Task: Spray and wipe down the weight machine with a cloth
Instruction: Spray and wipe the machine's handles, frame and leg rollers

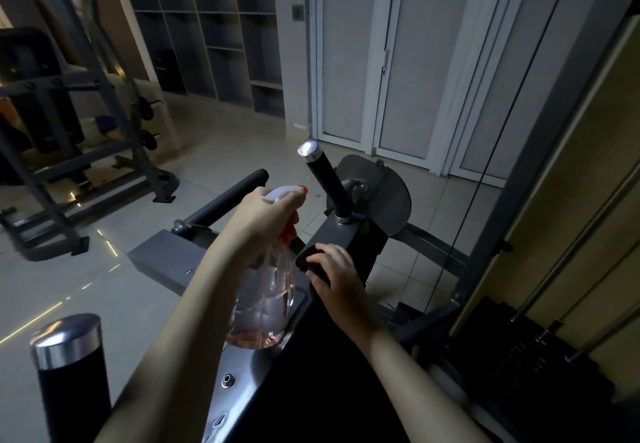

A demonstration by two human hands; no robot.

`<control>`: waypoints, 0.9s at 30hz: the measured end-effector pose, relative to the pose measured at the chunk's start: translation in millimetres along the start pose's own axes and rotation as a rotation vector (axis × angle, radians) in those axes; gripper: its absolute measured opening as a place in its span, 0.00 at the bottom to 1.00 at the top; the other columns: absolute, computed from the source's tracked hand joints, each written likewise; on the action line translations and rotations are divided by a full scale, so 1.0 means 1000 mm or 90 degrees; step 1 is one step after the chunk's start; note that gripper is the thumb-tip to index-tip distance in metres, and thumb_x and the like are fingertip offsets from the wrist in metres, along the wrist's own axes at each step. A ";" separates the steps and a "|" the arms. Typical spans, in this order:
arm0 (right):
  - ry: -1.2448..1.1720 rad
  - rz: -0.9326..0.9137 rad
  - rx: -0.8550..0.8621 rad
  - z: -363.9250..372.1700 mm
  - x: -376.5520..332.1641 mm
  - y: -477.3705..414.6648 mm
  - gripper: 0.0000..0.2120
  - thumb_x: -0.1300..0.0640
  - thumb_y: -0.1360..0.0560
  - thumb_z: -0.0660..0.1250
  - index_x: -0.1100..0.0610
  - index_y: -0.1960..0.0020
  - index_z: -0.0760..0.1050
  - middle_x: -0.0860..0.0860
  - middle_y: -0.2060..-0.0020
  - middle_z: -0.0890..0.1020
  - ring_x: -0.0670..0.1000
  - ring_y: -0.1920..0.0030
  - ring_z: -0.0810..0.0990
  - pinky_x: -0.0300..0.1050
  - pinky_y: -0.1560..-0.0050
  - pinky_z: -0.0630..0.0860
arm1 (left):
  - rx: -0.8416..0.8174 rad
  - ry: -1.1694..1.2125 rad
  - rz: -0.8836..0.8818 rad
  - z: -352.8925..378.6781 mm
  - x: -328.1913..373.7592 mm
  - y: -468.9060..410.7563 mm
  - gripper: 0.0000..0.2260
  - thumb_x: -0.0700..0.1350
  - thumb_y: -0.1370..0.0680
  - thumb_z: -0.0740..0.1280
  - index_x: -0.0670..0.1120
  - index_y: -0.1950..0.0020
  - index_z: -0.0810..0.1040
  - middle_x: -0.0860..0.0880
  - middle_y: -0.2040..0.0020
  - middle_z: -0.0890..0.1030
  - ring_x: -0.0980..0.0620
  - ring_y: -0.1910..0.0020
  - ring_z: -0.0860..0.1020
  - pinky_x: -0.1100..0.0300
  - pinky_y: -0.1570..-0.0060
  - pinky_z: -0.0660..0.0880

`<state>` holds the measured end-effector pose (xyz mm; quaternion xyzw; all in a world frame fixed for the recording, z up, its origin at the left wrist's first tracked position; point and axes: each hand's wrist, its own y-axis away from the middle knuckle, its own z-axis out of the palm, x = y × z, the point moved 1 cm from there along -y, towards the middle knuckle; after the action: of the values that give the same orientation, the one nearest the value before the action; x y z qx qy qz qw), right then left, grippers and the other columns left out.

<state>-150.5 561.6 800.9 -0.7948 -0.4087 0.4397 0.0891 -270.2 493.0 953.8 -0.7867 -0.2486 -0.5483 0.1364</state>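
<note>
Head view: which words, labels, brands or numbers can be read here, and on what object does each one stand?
No text can be read in this view.
spray bottle in the left hand: clear, no label visible.
cloth held by the right hand: dark, no print visible.
weight stack: faint marks, too dark to read.

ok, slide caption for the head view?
Left hand aims spray bottle at the machine's black handle; right hand holds a dark cloth.

Head camera looks forward and down, close over weight machine.
</note>
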 end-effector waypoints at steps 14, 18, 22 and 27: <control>-0.022 -0.049 0.063 0.009 0.008 0.000 0.11 0.53 0.25 0.61 0.59 0.49 0.76 0.55 0.42 0.77 0.49 0.38 0.69 0.37 0.38 0.64 | 0.027 -0.038 0.008 0.026 0.000 -0.001 0.10 0.48 0.22 0.65 0.46 0.59 0.68 0.44 0.62 0.78 0.46 0.65 0.78 0.52 0.61 0.78; -0.017 -0.053 0.052 0.009 0.010 0.001 0.11 0.53 0.26 0.61 0.58 0.49 0.75 0.54 0.41 0.76 0.46 0.37 0.67 0.36 0.38 0.64 | 0.016 -0.068 0.016 0.023 -0.001 -0.003 0.14 0.50 0.22 0.64 0.39 0.56 0.75 0.40 0.62 0.81 0.49 0.69 0.77 0.58 0.66 0.74; -0.008 -0.061 0.053 0.010 0.011 0.002 0.08 0.52 0.25 0.61 0.54 0.48 0.71 0.54 0.41 0.76 0.48 0.37 0.67 0.40 0.40 0.66 | 0.007 -0.093 -0.002 0.020 -0.006 -0.004 0.11 0.51 0.23 0.65 0.44 0.59 0.71 0.43 0.63 0.79 0.43 0.64 0.78 0.54 0.59 0.77; 0.004 -0.066 0.047 0.011 0.012 0.003 0.09 0.51 0.24 0.59 0.52 0.46 0.70 0.54 0.40 0.75 0.50 0.36 0.67 0.42 0.39 0.67 | 0.013 -0.052 -0.004 0.015 -0.008 -0.003 0.16 0.52 0.26 0.66 0.38 0.51 0.75 0.42 0.63 0.80 0.44 0.65 0.78 0.51 0.62 0.76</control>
<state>-154.3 566.2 785.4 -0.7701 -0.4326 0.4469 0.1418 -262.1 500.4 940.4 -0.8064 -0.2623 -0.5132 0.1324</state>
